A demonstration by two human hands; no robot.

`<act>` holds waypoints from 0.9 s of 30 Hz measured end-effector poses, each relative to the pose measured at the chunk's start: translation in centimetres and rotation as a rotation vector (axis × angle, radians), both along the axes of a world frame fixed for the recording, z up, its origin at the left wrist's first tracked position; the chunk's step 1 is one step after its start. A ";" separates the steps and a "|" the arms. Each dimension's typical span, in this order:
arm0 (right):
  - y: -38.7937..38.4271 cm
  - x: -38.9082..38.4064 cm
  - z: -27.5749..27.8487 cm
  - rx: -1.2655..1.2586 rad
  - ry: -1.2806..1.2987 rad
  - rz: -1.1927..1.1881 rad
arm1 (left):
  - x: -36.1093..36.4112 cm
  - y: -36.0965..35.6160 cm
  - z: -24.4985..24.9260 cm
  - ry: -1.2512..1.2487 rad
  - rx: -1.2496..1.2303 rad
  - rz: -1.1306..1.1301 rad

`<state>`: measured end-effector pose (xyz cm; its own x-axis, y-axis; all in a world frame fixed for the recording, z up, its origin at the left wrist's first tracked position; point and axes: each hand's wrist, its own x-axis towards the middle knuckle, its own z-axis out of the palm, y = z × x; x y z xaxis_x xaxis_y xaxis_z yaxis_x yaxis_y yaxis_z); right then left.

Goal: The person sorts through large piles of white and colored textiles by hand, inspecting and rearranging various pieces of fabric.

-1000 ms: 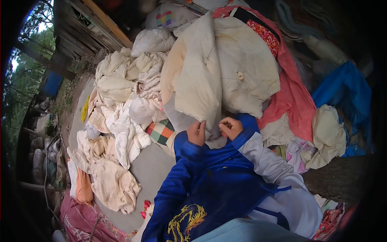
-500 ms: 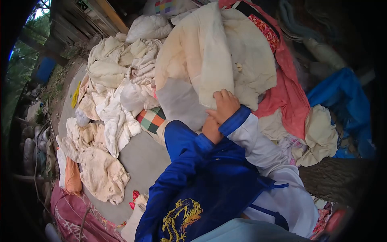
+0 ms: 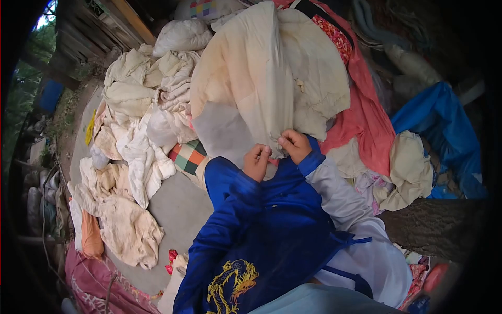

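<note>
The left hand (image 3: 257, 163) and right hand (image 3: 296, 146) are positioned slightly apart, fingers pinched, at the lower edge of the cream padding (image 3: 256, 68); whether either grips it cannot be determined.

No legible text, labels, brands, numbers or signs; marks on the maroon cloth (image 3: 97, 285) at lower left cannot be made out as writing.

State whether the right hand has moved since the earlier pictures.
Yes: the right hand has moved rightward, farther from the checkered cloth lying to its left.
</note>
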<state>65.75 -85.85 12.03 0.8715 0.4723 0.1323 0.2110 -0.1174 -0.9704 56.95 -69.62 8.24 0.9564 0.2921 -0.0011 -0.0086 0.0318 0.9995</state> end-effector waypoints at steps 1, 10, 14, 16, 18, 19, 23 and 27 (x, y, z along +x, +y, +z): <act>-0.4 -0.2 -0.4 0.093 0.094 0.026 | 0.0 0.0 -0.1 -0.024 0.004 -0.011; -2.3 -0.7 2.4 0.391 0.283 0.152 | 2.2 -1.8 8.9 -0.296 0.575 -0.078; -2.6 0.0 3.7 0.394 0.298 0.147 | 3.8 -1.3 8.7 -0.306 0.497 -0.149; -2.7 0.6 4.4 0.428 0.314 0.151 | 4.2 -1.4 9.7 -0.312 0.354 -0.172; -2.6 1.1 5.0 0.465 0.326 0.170 | 4.6 -1.5 10.0 -0.282 0.261 -0.160; -2.6 1.3 5.3 0.484 0.331 0.179 | 4.7 -1.5 10.1 -0.268 0.215 -0.154; -2.3 1.3 6.2 0.476 0.341 0.171 | 4.7 -1.6 11.8 -0.346 0.552 -0.101; -2.0 1.4 6.4 0.445 0.299 0.149 | 5.5 -1.5 12.1 -0.424 0.612 -0.122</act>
<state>67.14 -87.85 18.48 0.8299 0.5481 0.1045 -0.0981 0.3278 -0.9396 62.41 -71.12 20.31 0.8642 0.0139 0.5029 -0.4288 -0.5024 0.7508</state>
